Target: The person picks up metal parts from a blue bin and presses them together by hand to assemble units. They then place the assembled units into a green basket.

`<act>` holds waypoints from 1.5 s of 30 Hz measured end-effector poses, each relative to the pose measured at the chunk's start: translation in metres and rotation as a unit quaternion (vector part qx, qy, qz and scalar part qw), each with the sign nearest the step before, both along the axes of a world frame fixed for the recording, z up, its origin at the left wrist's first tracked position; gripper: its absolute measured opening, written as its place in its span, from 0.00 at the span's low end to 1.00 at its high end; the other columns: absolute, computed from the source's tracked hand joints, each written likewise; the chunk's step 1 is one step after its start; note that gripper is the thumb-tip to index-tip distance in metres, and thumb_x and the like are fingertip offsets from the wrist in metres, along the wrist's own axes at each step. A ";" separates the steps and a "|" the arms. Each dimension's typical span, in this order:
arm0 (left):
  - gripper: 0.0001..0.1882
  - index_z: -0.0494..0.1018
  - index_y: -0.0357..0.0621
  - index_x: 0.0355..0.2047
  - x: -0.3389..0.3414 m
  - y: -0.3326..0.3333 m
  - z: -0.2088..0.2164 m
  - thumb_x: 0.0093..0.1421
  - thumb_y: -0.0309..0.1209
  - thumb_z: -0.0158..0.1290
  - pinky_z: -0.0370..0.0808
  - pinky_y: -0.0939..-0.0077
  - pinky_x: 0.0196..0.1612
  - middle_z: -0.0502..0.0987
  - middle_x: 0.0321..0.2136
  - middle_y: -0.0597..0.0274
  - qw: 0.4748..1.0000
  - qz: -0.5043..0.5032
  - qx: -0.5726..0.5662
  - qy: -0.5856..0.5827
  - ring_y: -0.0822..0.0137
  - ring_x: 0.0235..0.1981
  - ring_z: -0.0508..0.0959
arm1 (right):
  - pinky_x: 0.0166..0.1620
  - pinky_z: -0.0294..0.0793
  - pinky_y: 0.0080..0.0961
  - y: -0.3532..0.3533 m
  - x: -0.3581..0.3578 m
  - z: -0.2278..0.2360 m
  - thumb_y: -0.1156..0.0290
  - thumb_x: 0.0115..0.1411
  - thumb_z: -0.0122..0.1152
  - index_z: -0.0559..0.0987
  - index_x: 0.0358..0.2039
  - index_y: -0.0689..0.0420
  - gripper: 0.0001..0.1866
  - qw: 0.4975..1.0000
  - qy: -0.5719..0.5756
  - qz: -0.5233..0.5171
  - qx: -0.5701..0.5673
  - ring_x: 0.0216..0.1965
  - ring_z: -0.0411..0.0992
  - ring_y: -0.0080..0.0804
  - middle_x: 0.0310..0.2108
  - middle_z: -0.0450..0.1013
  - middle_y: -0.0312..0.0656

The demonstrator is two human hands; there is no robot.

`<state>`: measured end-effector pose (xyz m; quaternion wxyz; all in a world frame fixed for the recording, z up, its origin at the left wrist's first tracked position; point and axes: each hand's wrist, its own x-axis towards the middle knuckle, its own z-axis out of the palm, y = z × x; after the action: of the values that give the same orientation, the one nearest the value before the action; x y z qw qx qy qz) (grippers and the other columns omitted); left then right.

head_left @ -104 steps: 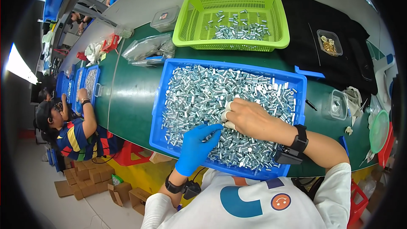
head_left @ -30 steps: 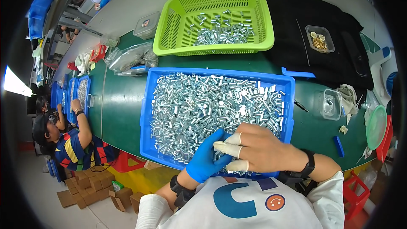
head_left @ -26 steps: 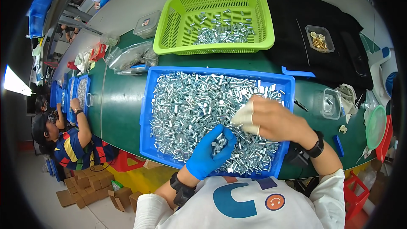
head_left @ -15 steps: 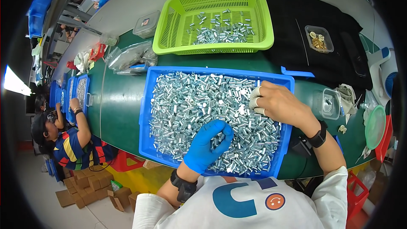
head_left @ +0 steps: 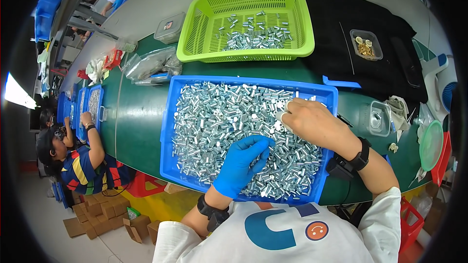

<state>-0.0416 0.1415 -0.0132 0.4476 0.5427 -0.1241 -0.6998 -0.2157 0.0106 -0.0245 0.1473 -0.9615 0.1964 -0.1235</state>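
Note:
A blue tray lies in front of me, filled with several small shiny metal sleeves. My left hand, in a blue glove, rests palm down on the sleeves near the tray's front edge, fingers curled and apart. My right hand, with white tape on the fingertips, rests on the pile at the tray's right side, fingers bent down into the parts. Whether it pinches a sleeve is hidden. A black watch sits on my right wrist.
A green basket holding more sleeves stands behind the tray. A black mat with a small clear box lies at the right. Plastic bags lie at the left. Another person works at a blue tray far left.
My right hand moved from the tray's front, beside the left hand, up and right to the tray's right side. My left hand has spread flatter on the parts.

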 end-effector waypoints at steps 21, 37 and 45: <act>0.13 0.77 0.40 0.42 0.004 0.008 -0.003 0.55 0.28 0.57 0.70 0.76 0.29 0.77 0.28 0.60 0.894 -0.128 -0.177 -0.390 0.71 0.26 0.74 | 0.30 0.75 0.25 0.049 0.002 -0.001 0.76 0.47 0.67 0.79 0.38 0.56 0.15 0.926 -0.229 -0.023 0.301 0.29 0.74 0.36 0.32 0.74 0.41; 0.12 0.78 0.40 0.37 0.010 0.016 0.000 0.50 0.25 0.60 0.68 0.79 0.31 0.76 0.28 0.62 0.873 -0.223 -0.151 -0.407 0.72 0.27 0.73 | 0.33 0.75 0.25 0.056 -0.002 -0.010 0.76 0.48 0.66 0.77 0.41 0.55 0.17 0.913 -0.240 0.010 0.330 0.31 0.74 0.33 0.33 0.73 0.40; 0.12 0.77 0.42 0.37 0.011 0.020 -0.005 0.51 0.24 0.60 0.70 0.76 0.28 0.75 0.28 0.57 0.863 -0.196 -0.220 -0.410 0.66 0.24 0.74 | 0.36 0.76 0.24 0.060 -0.002 -0.008 0.76 0.50 0.65 0.73 0.46 0.54 0.22 0.892 -0.161 -0.022 0.423 0.32 0.75 0.28 0.33 0.73 0.38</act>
<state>-0.0310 0.1618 -0.0179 0.3178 0.6326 -0.5506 -0.4424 -0.2179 0.0710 -0.0328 0.5667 -0.7709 0.2247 -0.1848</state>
